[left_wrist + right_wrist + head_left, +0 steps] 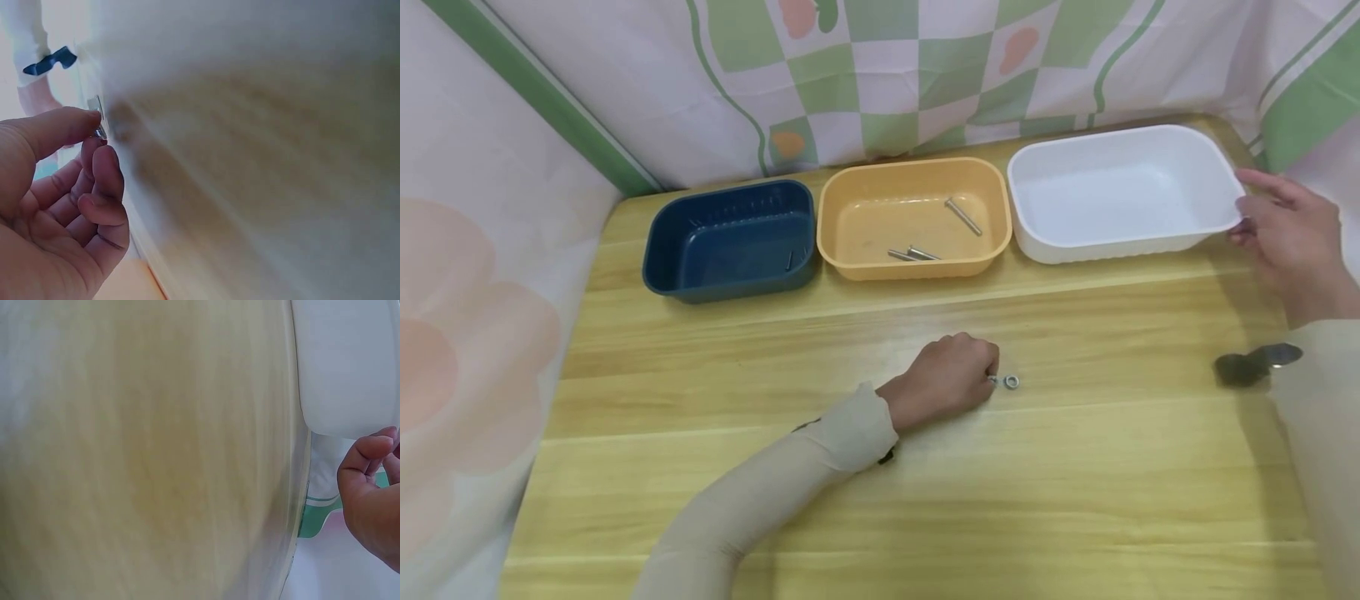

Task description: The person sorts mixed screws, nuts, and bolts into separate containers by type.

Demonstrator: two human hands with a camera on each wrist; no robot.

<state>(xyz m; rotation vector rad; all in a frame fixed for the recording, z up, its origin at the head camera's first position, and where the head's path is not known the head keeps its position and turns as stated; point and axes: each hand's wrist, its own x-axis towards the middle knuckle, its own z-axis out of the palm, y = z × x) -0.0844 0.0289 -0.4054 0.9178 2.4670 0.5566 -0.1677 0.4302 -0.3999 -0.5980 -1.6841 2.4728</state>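
Observation:
My left hand (951, 375) is low over the middle of the table, thumb and index finger pinching a small shiny metal piece (100, 132); its exact kind is mostly hidden by the fingertips. Just right of those fingertips a metal nut (1011, 382) lies on the wood. At the far right, my right hand (1292, 229) grips the right end of a white tray (1120, 250) by its rim. In the right wrist view the fingers (375, 447) meet at the tray's corner, partly cut off by the frame edge.
Left of the white tray, a yellow tray (917, 271) holds several long metal screws (964, 217). Beside it stands a dark blue tray (730, 292) with a few small dark screws (790, 261). A patterned curtain (887, 75) hangs behind the wooden table (737, 358).

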